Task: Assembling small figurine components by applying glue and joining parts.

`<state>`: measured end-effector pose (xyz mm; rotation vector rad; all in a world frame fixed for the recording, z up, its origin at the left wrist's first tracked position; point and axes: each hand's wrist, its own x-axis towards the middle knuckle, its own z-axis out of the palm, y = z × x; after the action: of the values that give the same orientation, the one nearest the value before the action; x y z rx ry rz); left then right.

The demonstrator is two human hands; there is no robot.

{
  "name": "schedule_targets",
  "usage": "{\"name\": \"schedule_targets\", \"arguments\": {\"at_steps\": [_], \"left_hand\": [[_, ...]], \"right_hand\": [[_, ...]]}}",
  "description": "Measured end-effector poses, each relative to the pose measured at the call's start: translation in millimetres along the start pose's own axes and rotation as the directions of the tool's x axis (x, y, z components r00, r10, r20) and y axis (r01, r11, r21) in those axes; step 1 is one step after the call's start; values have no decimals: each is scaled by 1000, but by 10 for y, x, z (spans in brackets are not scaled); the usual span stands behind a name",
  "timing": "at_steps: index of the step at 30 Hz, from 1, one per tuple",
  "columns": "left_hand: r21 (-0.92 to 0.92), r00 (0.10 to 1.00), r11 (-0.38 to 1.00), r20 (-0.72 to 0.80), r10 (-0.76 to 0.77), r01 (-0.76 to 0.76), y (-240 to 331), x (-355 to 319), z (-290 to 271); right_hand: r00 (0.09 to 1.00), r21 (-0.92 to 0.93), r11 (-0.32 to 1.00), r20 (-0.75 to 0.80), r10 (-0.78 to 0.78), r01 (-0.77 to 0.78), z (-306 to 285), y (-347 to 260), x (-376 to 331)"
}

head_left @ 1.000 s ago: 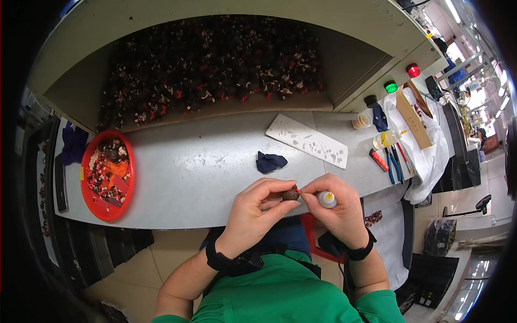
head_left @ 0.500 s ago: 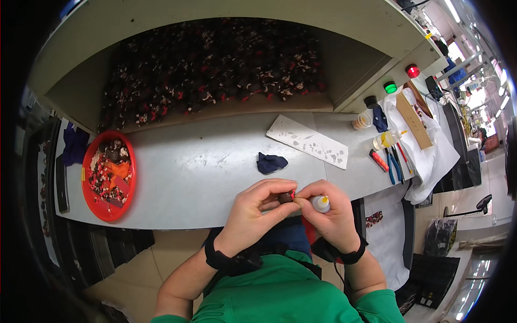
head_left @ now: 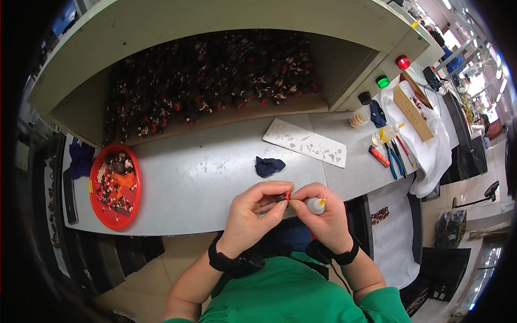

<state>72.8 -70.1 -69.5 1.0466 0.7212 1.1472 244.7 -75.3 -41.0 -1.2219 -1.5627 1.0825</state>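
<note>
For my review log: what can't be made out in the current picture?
All in the head view:
- Small dark-brown piece with red trim: partly covered by the left hand.
- Translucent bottle with yellow tip: lower part hidden in the grip of the right hand.
- Heap of dark, red and white pieces: too small and shadowed to count.
- Round red plastic bowl: bottom mostly hidden under its contents.

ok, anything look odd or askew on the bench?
Mildly: the white rectangular board lies slanted on the smooth grey benchtop, blotched with grey marks; a crumpled navy cloth lies nearby. Possibly just normal working clutter.
</note>
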Motion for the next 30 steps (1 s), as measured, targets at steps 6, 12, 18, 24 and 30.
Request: {"name": "schedule_targets", "arguments": {"at_steps": [6, 12, 18, 24, 30], "left_hand": [[-4, 1000, 1000, 4, 31, -31, 13, -5, 2], [-40, 998, 997, 17, 68, -67, -37, -2, -36], [-101, 997, 992, 17, 82, -80, -27, 3, -48], [-133, 999, 990, -28, 37, -40, -36, -5, -81], [-164, 999, 986, -22, 23, -27, 4, -4, -63]], "right_hand": [[998, 26, 997, -12, -69, 69, 30, 32, -2], [999, 176, 984, 21, 33, -36, 61, 72, -35], [999, 258, 966, -36, 1, 8, 43, 125, 3], [999, 216, 976, -33, -30, 36, 15, 119, 5], [999, 213, 977, -49, -4, 14, 32, 181, -7]]}}
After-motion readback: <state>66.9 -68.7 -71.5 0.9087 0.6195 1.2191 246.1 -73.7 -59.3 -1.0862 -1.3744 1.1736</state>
